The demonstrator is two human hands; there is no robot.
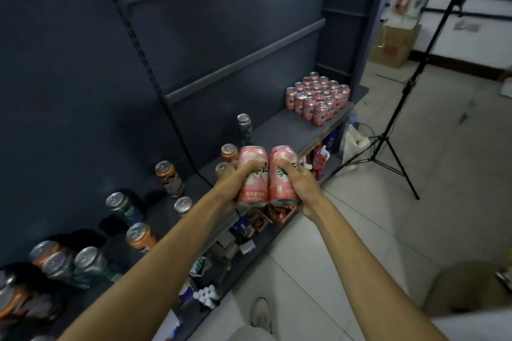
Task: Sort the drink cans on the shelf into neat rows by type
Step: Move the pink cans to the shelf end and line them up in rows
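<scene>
A dark shelf (279, 130) runs from lower left to upper right, its front edge meeting a pale tiled floor (415, 174) that lies open to the right. A bare stretch of shelf separates the person's hands from a tight block of pink cans (318, 98) standing upright at the far right end, close to the shelf's edge. The left hand (231, 181) curls around one pink can (253, 176) and the right hand (297, 184) curls around a second pink can (283, 174); both are held in the air above the shelf's front edge, side by side and touching, long axes nearly upright with tops tilted away. Mixed orange and green cans (83, 257) stand scattered along the left. A tripod (401, 119) stands on the floor at right.
</scene>
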